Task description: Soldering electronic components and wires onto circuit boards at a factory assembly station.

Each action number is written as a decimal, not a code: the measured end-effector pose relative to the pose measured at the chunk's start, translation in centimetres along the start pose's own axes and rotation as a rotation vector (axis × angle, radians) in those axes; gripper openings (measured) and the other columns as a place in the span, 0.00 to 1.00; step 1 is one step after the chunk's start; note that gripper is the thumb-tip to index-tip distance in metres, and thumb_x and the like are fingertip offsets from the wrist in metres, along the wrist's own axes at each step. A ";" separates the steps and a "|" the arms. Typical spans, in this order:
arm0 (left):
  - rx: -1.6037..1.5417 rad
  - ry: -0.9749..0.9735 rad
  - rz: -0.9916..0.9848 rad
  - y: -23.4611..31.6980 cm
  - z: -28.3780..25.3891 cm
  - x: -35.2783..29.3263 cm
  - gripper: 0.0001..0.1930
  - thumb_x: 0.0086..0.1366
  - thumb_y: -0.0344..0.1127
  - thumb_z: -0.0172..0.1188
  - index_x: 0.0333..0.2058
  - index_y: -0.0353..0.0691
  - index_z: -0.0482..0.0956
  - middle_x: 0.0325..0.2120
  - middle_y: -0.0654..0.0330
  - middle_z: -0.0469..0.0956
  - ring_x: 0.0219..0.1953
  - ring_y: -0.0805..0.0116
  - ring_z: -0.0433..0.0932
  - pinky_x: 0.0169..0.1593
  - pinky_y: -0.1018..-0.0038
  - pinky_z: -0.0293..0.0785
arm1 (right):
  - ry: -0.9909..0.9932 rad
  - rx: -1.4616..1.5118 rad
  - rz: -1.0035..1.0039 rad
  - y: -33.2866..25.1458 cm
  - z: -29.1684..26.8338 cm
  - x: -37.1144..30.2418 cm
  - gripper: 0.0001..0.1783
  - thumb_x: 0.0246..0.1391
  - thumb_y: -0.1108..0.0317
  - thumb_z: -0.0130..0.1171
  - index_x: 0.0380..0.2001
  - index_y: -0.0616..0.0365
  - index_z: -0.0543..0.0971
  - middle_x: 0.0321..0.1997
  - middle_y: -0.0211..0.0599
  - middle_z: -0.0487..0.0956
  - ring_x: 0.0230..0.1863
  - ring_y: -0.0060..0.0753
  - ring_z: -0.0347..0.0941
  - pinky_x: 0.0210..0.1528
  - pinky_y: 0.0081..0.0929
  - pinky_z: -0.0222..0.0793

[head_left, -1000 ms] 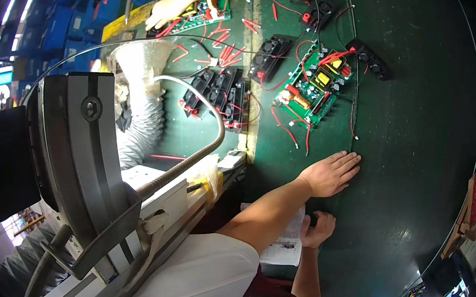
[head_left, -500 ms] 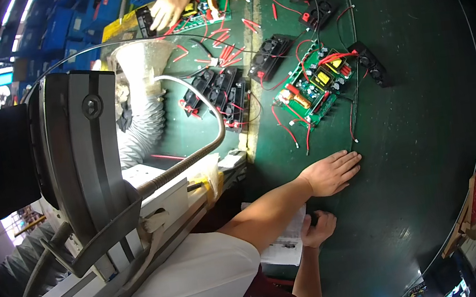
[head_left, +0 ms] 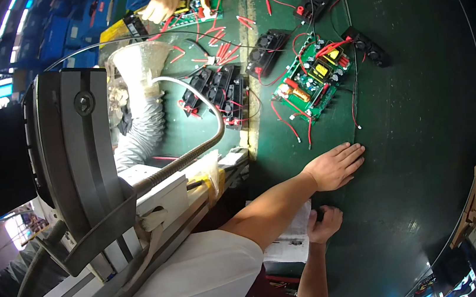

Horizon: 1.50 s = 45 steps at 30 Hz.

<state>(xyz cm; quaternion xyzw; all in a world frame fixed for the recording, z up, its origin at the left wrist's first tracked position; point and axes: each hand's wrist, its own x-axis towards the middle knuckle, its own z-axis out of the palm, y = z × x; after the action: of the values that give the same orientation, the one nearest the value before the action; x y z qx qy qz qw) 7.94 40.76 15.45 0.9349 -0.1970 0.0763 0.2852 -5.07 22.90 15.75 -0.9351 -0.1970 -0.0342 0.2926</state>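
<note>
My left hand [head_left: 335, 167] rests palm down on the green bench, fingers stretched out and pointing right, with nothing in it. Just below it is my right hand [head_left: 326, 224], its fingers curled. Something small and dark shows by its thumb, too hidden to name. A printed white sheet of paper [head_left: 289, 248] lies beside that hand, partly under my left forearm. Beyond my left hand sits a green circuit board [head_left: 314, 82] with yellow transformers and red wires. A black fan panel [head_left: 366, 46] adjoins its right end, and another fan panel [head_left: 268, 53] lies to its left.
At the far left, a co-worker's hand [head_left: 161, 5] is over another circuit board [head_left: 200, 7]. More black fans [head_left: 220, 94] and loose red wires [head_left: 226, 52] lie nearby. A metal-armed fixture [head_left: 76, 162] and a funnel with a grey hose [head_left: 143, 124] stand at left.
My right hand has shifted slightly up and right. My left hand stays flat, a little further right in the picture. The co-worker's hand and black fan part have moved slightly left.
</note>
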 end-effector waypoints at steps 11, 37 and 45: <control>-0.007 0.005 0.001 0.3 -0.8 -0.2 0.32 0.73 0.49 0.62 0.69 0.38 0.71 0.76 0.48 0.66 0.78 0.53 0.66 0.82 0.54 0.57 | -0.138 0.570 0.458 -2.5 -5.5 6.0 0.09 0.69 0.75 0.56 0.47 0.65 0.81 0.44 0.33 0.82 0.45 0.24 0.75 0.50 0.23 0.72; 0.026 -0.075 -0.001 2.3 -2.5 6.2 0.31 0.75 0.49 0.59 0.71 0.39 0.72 0.75 0.50 0.68 0.78 0.55 0.66 0.80 0.55 0.60 | 0.376 0.645 -0.060 -8.4 -6.7 64.2 0.71 0.49 0.38 0.82 0.78 0.75 0.56 0.79 0.70 0.64 0.81 0.59 0.60 0.82 0.44 0.56; 0.009 -0.069 -0.037 3.1 -1.4 7.9 0.29 0.76 0.48 0.60 0.69 0.40 0.74 0.74 0.50 0.69 0.77 0.55 0.67 0.79 0.55 0.62 | 0.392 -0.002 -0.153 -3.1 -10.2 67.1 0.70 0.47 0.41 0.83 0.81 0.62 0.52 0.74 0.66 0.71 0.75 0.66 0.67 0.74 0.52 0.68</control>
<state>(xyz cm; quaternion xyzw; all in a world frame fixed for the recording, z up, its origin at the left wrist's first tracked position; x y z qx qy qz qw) 13.82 36.64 20.20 0.9418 -0.1890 0.0397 0.2753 56.03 42.88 37.88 -0.8932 -0.2066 -0.2379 0.3207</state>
